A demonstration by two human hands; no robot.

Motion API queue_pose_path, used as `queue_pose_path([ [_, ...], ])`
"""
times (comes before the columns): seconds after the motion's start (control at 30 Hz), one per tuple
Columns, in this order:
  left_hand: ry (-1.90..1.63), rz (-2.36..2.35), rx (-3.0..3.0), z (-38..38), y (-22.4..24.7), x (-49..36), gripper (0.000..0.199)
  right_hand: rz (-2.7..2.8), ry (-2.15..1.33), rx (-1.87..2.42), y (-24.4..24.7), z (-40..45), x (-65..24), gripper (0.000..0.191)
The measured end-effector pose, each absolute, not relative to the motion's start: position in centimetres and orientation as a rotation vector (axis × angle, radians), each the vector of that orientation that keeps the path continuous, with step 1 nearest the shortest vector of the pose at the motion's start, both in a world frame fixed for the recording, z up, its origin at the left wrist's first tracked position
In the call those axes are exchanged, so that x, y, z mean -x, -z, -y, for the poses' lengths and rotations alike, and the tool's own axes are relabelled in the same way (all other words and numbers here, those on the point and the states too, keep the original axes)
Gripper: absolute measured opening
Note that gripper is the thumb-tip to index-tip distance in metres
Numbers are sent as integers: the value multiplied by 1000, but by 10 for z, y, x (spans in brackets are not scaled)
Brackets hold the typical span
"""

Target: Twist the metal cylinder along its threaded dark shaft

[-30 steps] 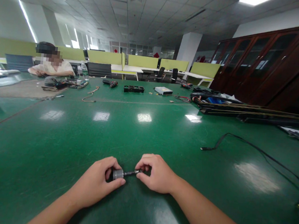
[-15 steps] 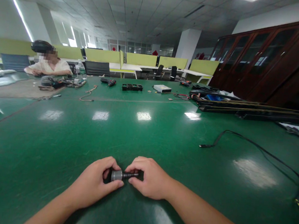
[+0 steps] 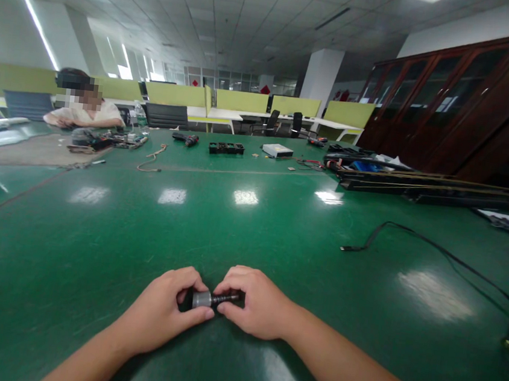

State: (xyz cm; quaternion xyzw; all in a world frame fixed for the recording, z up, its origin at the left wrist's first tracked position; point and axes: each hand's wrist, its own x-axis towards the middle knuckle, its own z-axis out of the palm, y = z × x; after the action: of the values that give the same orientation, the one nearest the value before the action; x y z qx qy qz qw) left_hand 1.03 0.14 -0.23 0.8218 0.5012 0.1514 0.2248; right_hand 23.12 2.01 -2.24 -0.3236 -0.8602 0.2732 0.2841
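Between my hands, just above or on the green tabletop (image 3: 214,229), lies a small grey cylinder with a thin ribbed shaft (image 3: 202,299); its shaft points right and its exact kind is unclear. My left hand (image 3: 167,302) curls round the wide grey end, thumb below and forefinger above. Around the thin dark shaft, my right hand (image 3: 256,303) is closed with thumb and fingertips at its sides. The far left end of the piece is partly hidden by my left fingers.
A black cable (image 3: 440,241) runs along the right side. Farther back are a power drill (image 3: 185,139), a black part (image 3: 226,149), a white box (image 3: 277,150) and long dark rails (image 3: 428,186). Another person (image 3: 85,111) sits at the far left.
The grey cylinder has shifted very slightly to the right within my grip, along with my left fingers. My right hand stays nearly where it was.
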Motion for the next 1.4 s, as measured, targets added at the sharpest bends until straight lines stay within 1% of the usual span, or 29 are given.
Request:
queue_pose_path([
  [0.57,-422,-1344,-2246,-1,-2,-11,26,2308,-717,857,23,-21,-231,15],
  [1.4,-394,-1357,-2232,0,-2,-12,20,2301,-742,867,22,-21,-231,13],
])
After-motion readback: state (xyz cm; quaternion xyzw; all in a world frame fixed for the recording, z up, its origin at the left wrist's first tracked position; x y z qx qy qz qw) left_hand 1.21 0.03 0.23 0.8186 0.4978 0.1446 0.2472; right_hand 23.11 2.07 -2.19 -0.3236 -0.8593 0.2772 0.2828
